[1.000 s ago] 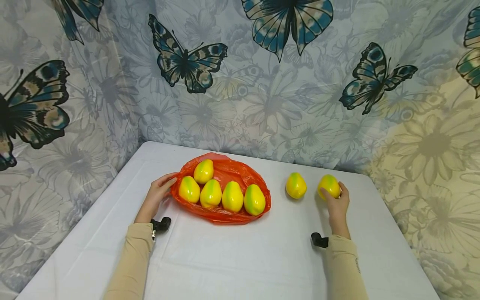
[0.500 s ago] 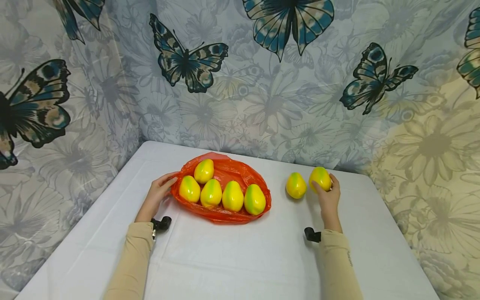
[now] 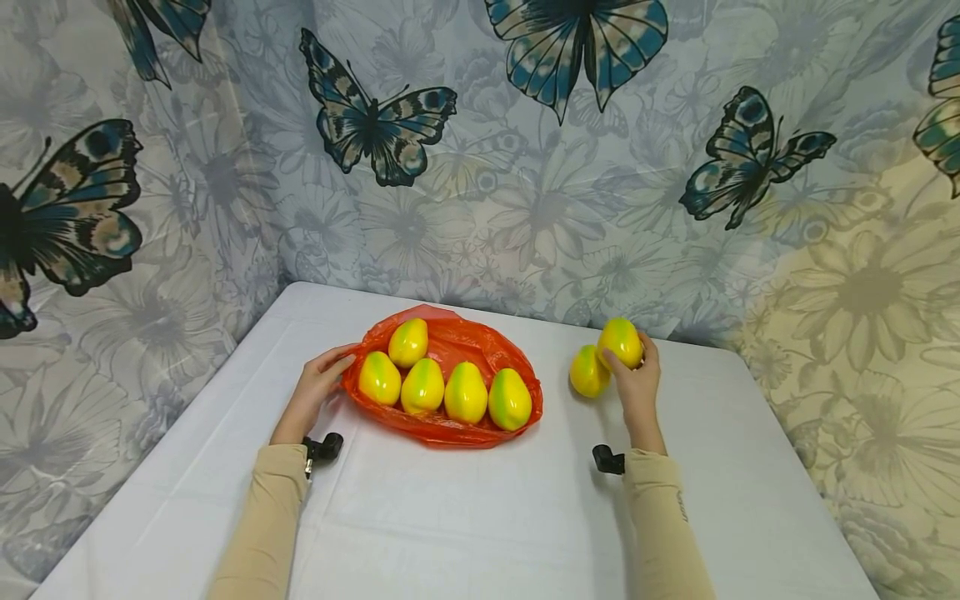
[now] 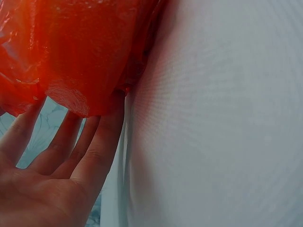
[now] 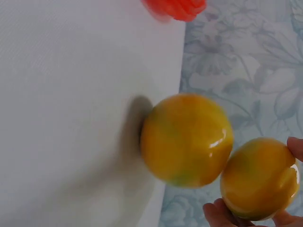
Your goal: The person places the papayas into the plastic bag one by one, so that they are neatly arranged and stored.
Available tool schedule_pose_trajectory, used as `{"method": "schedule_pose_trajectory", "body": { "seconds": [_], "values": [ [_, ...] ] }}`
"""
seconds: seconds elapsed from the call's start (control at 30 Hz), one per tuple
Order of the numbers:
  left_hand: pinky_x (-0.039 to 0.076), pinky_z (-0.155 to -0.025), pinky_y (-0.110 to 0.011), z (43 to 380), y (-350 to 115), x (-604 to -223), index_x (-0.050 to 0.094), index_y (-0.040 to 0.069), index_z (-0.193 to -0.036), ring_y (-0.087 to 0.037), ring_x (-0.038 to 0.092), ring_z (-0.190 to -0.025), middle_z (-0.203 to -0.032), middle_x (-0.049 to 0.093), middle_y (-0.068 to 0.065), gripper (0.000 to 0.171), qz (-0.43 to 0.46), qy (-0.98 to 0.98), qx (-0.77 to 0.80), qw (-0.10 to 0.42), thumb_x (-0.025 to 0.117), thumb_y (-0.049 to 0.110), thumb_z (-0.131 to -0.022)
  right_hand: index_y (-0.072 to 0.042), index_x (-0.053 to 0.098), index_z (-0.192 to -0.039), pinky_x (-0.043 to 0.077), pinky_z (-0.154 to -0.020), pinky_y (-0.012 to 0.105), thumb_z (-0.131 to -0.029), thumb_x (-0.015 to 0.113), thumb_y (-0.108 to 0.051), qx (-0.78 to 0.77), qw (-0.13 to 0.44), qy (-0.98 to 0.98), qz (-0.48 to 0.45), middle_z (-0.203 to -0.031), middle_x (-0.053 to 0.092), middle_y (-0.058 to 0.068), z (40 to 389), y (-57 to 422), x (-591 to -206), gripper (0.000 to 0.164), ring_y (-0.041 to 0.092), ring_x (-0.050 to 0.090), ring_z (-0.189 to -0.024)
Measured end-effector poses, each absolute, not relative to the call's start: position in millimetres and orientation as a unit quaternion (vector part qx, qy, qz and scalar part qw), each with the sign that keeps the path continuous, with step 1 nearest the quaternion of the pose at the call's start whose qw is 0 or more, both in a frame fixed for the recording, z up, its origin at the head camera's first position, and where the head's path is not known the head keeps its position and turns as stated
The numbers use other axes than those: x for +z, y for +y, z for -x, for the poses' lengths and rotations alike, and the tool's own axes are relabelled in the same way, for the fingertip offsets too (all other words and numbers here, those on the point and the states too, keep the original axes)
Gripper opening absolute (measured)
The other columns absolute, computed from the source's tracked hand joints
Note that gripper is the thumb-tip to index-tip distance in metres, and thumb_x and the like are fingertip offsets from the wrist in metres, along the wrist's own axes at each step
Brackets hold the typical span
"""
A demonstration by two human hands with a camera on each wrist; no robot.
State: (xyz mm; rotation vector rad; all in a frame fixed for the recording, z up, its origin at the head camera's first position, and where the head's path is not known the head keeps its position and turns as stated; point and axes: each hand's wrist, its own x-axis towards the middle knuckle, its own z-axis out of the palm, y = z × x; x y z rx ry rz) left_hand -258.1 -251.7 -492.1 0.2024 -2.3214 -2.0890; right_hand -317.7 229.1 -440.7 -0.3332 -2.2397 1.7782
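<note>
A red plastic bag (image 3: 465, 329) lies spread on the table with its mouth up. Several glossy yellow-green, pear-shaped fruits (image 3: 466, 392) sit inside it. My left hand (image 3: 313, 392) is at the bag's left rim; in the left wrist view its fingers (image 4: 100, 146) reach out fairly straight against the plastic, fingertips partly hidden. To the right, my right hand (image 3: 637, 387) grips another pear-shaped fruit (image 3: 619, 342) of the same kind, raised off the tabletop. Right beside it is a loose fruit (image 3: 588, 372) on the table, which the held one overlaps in the head view.
The white-covered table (image 3: 465, 525) ends at the back against a fabric backdrop (image 3: 555, 208) printed with butterflies and flowers. A black wrist camera (image 3: 324, 448) sits on the left wrist and another wrist camera (image 3: 608, 460) on the right, both low over the cloth.
My right hand has moved left and slightly away from me with its fruit, up to the loose one, which has shifted slightly. My left hand and the bag have stayed put.
</note>
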Motion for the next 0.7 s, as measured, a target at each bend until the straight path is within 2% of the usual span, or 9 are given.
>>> {"method": "schedule_pose_trajectory", "body": {
  "seconds": [0.3,0.7],
  "values": [
    [0.049,-0.086,-0.014,258,-252,-493,0.049,0.013,-0.143,0.001,0.053,-0.110,-0.148,0.047,-0.012,0.054,-0.060,-0.743,-0.667,0.008,0.055,0.042,-0.098,-0.017,0.020,-0.156,0.030,-0.117,0.048,-0.092,0.067,-0.021,0.616,0.121,-0.773,0.089,-0.159,0.025,0.011,321,212,-436,0.079,0.031,0.033,-0.141],
    [0.048,-0.086,-0.015,257,-250,-489,0.049,0.013,-0.144,0.003,0.053,-0.108,-0.148,0.047,-0.012,0.050,-0.065,-0.738,-0.671,0.005,0.054,0.037,-0.100,-0.015,0.024,-0.154,0.031,-0.115,0.049,-0.091,0.069,-0.020,0.620,0.115,-0.773,0.071,-0.157,0.030,0.014,326,184,-433,0.078,0.033,0.036,-0.137]
  ]
}}
